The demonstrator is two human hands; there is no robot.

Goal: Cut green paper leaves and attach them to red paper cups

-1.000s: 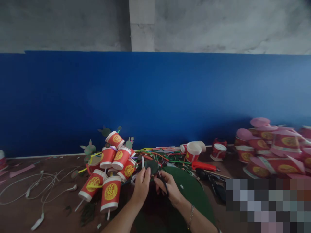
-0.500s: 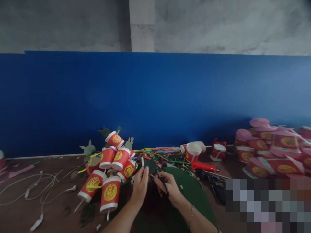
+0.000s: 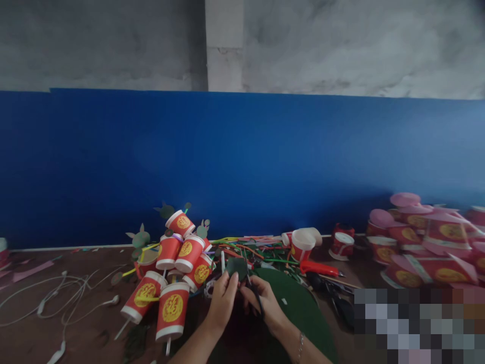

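My left hand [image 3: 223,298] pinches a small dark green piece of paper [image 3: 237,268] between thumb and fingers. Black-handled scissors [image 3: 256,293] sit in my right hand [image 3: 264,302], their blades pointing up along the right edge of the paper. Whether the blades touch it I cannot tell. Under and right of my hands lies a large dark green sheet [image 3: 291,293] with a curved edge. To the left, red paper cups [image 3: 172,311] with yellow emblems are piled up, some with sticks and grey-green rabbit cutouts [image 3: 141,237] attached.
Coloured strips [image 3: 242,247] are heaped behind my hands. A red-handled tool [image 3: 320,268] and a white-rimmed cup [image 3: 303,245] stand right of them. Pink-trimmed cups [image 3: 417,242] are stacked far right. White earphones [image 3: 71,298] lie tangled at left. A blue wall panel [image 3: 242,162] rises behind.
The view has tilted up slightly, so everything sits lower. The green paper has turned in my left hand and shows more of its face. The scissors stay in my right hand, close beside it.
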